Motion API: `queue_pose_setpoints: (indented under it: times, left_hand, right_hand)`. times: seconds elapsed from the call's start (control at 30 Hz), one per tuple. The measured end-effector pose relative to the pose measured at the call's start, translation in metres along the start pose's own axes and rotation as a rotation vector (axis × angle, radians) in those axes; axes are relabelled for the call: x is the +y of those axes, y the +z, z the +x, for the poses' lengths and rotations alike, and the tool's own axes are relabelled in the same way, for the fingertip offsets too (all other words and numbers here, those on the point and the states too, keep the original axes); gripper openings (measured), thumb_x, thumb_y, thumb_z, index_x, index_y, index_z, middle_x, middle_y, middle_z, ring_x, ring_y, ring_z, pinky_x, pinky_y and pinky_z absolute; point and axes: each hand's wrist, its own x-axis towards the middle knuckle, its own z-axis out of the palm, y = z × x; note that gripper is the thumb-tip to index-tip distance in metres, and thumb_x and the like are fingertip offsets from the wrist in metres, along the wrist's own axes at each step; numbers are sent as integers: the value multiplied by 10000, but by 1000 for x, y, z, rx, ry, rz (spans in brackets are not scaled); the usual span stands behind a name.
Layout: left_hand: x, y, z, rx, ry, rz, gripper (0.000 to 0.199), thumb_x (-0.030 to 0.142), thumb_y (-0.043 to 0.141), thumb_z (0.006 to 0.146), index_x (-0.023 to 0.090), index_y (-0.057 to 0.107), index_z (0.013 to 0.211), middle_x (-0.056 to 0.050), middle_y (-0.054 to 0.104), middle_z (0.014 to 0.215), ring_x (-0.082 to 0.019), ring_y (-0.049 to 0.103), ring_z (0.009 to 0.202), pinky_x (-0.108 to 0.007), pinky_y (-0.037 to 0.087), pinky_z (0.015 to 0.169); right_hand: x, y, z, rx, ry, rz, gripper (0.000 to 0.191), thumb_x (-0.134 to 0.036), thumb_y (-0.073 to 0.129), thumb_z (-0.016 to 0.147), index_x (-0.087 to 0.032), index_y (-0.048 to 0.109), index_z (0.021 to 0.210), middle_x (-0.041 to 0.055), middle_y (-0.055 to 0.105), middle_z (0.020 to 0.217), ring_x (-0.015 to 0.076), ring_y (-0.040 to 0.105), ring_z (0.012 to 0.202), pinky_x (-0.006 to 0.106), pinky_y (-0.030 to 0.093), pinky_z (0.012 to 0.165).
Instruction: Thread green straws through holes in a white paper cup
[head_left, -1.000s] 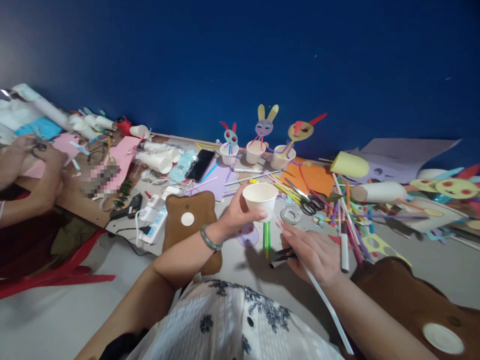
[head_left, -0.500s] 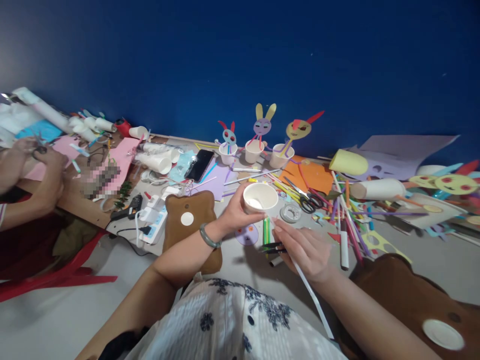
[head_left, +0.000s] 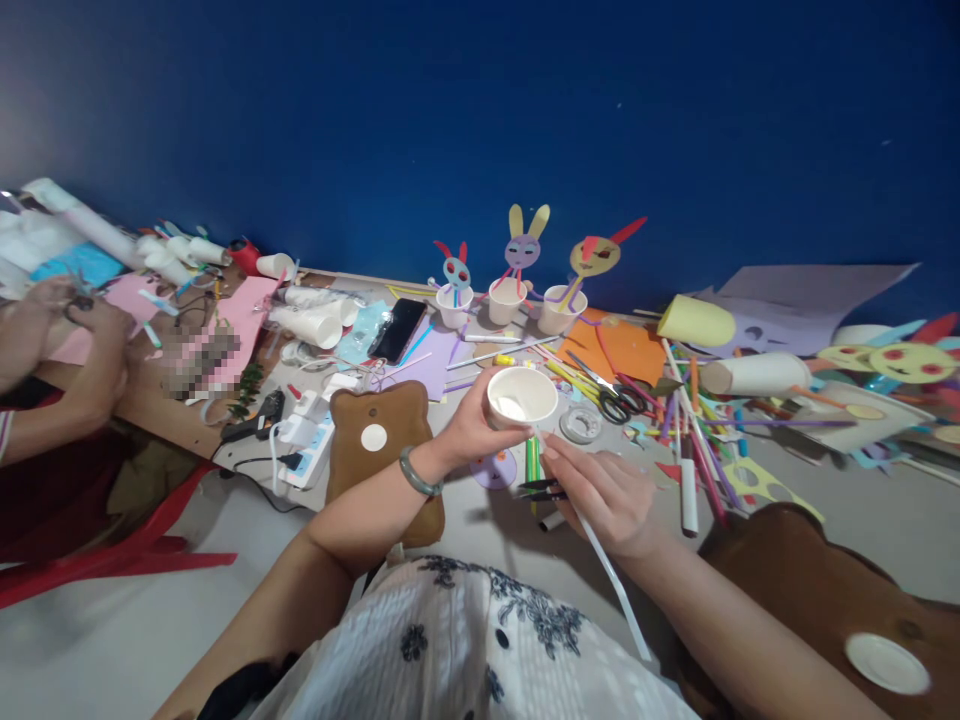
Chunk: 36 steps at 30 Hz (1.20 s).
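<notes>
Cup [head_left: 527,392]: 12 o'clock over bench [head_left: 480,527], now tipped more, inside showing | Left hand [head_left: 472,422]: fingers hugging cup | Right hand [head_left: 609,495]: fingers gripping white strip [head_left: 613,582], black scissors [head_left: 546,496]; moved closer, cup's 5 o'clock, nearly meeting

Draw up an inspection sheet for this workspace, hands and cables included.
Surface: pale table, heavily covered toward the blue wall.
Job's things: white cup held up, a white piece inside; white strip and black-bladed tool held together.
Clutter: loose scissors, tape roll, phone, orange paper.
Hands: left hand holds the cup; right hand grips strip and tool.
Cables: white lead and black plug at the power strip.
Surroundings: three paper-figure cups along the wall; a co-worker's hands and a red chair at picture left.
</notes>
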Motion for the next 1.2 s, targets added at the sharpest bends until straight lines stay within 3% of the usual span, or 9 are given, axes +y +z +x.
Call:
queue_pose_setpoints:
  times: [0.2, 0.47, 0.7, 0.77, 0.9, 0.97, 1.03, 1.13, 1.2]
  left_hand:
    - [-6, -1, 1, -1, 22, 19, 798, 547, 891, 622, 184, 564, 1254, -131, 628, 1264, -317, 577, 1240, -489, 405, 1147]
    - [-1, 0, 0, -44, 30, 18, 774, 477, 924, 602, 194, 587, 1239, -135, 629, 1283, -324, 587, 1241, -474, 430, 1119]
    - [5, -6, 4, 76, -1, -45, 779, 494, 922, 599, 195, 576, 1229, -116, 635, 1244, -312, 575, 1238, -476, 399, 1145]
    - [7, -11, 7, 120, 10, -57, 794, 502, 916, 605, 200, 557, 1245, -114, 629, 1251, -306, 569, 1248, -470, 401, 1147]
    - [9, -21, 11, 198, 20, -40, 865, 533, 922, 573, 209, 531, 1273, -117, 615, 1272, -309, 551, 1275, -468, 392, 1160]
    - [10, -23, 12, 210, 12, -31, 874, 533, 919, 576, 214, 524, 1287, -118, 611, 1285, -310, 538, 1293, -471, 379, 1169]
    - [9, -22, 13, 194, 13, -16, 862, 513, 923, 573, 215, 530, 1279, -117, 605, 1295, -309, 530, 1301, -469, 366, 1176]
    - [4, -19, 13, 149, 25, 3, 842, 471, 933, 555, 208, 537, 1249, -114, 593, 1292, -307, 536, 1283, -458, 363, 1169]
    - [0, -17, 13, 117, 30, 9, 822, 452, 929, 558, 209, 531, 1235, -107, 591, 1272, -300, 549, 1253, -453, 378, 1150]
  right_hand:
    - [0, 2, 0, -10, -15, -8, 307, -108, 571, 940, -111, 599, 1246, 217, 779, 1093, 217, 710, 798, 325, 517, 621]
    - [1, 7, 2, -8, -2, -44, 414, -102, 543, 949, -135, 551, 1362, 164, 796, 1063, 207, 722, 776, 312, 524, 613]
    - [-2, 11, 7, 3, 98, -62, 713, -137, 630, 935, -85, 325, 1577, 146, 801, 1040, 186, 709, 691, 283, 529, 620]
    - [2, 12, 5, -75, 100, -66, 673, -115, 605, 930, -87, 362, 1556, 163, 789, 1101, 200, 724, 735, 299, 548, 651]
    - [20, 16, -6, -201, 71, -64, 521, -26, 584, 855, -155, 594, 1359, 133, 773, 1191, 191, 732, 734, 313, 552, 636]
    - [28, 20, -10, -172, 196, 3, 454, -12, 570, 811, -163, 678, 1225, 119, 789, 1131, 213, 756, 790, 312, 571, 647]
    - [32, 22, -10, -99, 457, 191, 344, -69, 569, 837, -173, 716, 1131, 109, 803, 1033, 236, 768, 851, 325, 598, 685]
    - [27, 22, 0, -74, 857, 603, 179, -263, 591, 940, -184, 727, 1026, 71, 794, 824, 212, 744, 724, 333, 600, 660]
    - [18, 19, 8, -137, 986, 818, 226, -379, 608, 956, -190, 732, 955, 58, 777, 757, 186, 692, 628, 312, 562, 588]
